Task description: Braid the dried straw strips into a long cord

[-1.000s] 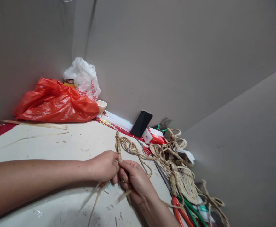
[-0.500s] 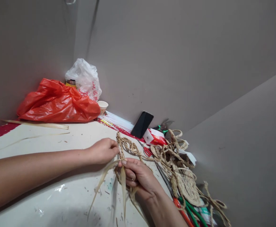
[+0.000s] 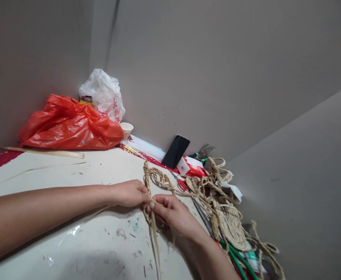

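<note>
My left hand (image 3: 134, 193) and my right hand (image 3: 172, 212) meet over the white table at the working end of a braided straw cord (image 3: 146, 177). The fingers of both are pinched together on it. Pale flat straw strands (image 3: 155, 241) hang from under my right fingertips toward the near edge. Another thin strand (image 3: 100, 211) runs out behind my left wrist. The finished braid lies up from my hands, loops to the right and joins a tangled pile of braided cord (image 3: 211, 186). My fingers hide the exact crossing of the strands.
Red-handled scissors (image 3: 182, 184), a phone (image 3: 176, 151), a red and white box (image 3: 191, 168) and green-handled pliers (image 3: 202, 154) lie along the wall. Green-handled shears (image 3: 237, 258) are at lower right. A red plastic bag (image 3: 71, 126), paper cup (image 3: 126, 130) and loose straw strips (image 3: 53, 153) sit at far left.
My left hand has moved slightly down and right to meet my right fingers. The strand that hung left of my right hand now trails behind my left wrist.
</note>
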Available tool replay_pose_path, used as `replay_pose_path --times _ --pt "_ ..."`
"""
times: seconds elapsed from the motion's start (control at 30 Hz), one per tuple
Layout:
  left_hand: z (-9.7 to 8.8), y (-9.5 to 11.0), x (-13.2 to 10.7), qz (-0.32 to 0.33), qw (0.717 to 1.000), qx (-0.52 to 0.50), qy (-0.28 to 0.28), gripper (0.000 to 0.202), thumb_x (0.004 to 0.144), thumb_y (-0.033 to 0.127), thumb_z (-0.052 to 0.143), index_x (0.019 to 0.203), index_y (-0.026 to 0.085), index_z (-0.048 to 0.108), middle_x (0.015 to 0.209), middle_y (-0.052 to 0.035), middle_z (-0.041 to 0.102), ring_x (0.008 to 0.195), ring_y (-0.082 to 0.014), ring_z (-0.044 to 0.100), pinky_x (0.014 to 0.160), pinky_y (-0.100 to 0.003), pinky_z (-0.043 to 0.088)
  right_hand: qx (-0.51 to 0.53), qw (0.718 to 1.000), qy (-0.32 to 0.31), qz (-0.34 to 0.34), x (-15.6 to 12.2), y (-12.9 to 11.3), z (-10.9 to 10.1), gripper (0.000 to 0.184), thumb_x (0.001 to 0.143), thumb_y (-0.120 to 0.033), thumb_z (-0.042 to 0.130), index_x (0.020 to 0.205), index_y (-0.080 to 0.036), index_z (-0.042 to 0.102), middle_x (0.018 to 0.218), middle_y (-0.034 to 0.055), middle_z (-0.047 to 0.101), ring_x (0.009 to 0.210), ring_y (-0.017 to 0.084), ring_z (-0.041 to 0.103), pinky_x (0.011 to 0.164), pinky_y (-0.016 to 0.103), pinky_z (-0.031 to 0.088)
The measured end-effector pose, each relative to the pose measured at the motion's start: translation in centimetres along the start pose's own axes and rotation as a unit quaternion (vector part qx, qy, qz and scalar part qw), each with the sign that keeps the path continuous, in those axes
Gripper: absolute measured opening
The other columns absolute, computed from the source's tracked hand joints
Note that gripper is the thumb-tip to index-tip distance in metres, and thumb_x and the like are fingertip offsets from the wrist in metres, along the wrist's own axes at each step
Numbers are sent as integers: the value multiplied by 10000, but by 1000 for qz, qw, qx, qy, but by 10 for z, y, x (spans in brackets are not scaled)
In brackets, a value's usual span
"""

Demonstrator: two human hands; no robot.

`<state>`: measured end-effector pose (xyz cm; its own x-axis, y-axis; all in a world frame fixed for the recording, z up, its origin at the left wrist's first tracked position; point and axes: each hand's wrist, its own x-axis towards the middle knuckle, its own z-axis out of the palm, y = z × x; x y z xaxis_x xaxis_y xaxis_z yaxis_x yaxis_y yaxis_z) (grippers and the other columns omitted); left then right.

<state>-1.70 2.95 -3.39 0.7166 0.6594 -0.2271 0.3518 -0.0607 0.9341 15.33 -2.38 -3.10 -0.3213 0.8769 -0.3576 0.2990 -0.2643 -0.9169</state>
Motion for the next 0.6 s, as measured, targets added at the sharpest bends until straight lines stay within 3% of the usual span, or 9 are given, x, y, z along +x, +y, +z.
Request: replay_pose_path --times 0.17,0.27,0.4,0.5,0.6 --pt "5 -1 -1 -12 999 -48 6 193 668 325 484 571 160 510 503 50 424 497 -86 338 500 -220 260 -171 982 66 -44 -7 -8 6 281 831 -357 507 638 -154 530 509 -58 365 456 76 302 421 203 227" --pt "6 -3 0 -9 999 -28 23 186 669 322 480 572 164 496 496 56 404 494 -84 324 495 -221 256 -251 962 92 -51 -14 -16 2 277 834 -310 491 609 -151 520 538 -37 414 505 91 359 453 206 260" --pt "9 -5 0 11 999 -15 47 199 679 317 473 552 163 487 488 54 413 486 -81 327 483 -216 261 -246 965 83 -31 -20 -23 4 279 849 -291 452 629 -148 550 509 -32 447 487 98 394 460 205 287" --pt "12 -3 -2 12 996 -78 47 209 681 301 460 544 151 510 506 31 486 480 -78 369 475 -207 270 -205 976 73 -27 -21 -22 17 321 886 -318 388 674 -156 566 478 -37 453 461 103 405 459 206 297" --pt "15 1 -6 -1 989 -137 48 199 667 270 463 514 150 501 468 32 483 427 -63 343 436 -203 238 -246 962 104 -54 -20 -19 31 349 910 -316 349 681 -166 565 512 -8 523 501 120 461 499 218 315"
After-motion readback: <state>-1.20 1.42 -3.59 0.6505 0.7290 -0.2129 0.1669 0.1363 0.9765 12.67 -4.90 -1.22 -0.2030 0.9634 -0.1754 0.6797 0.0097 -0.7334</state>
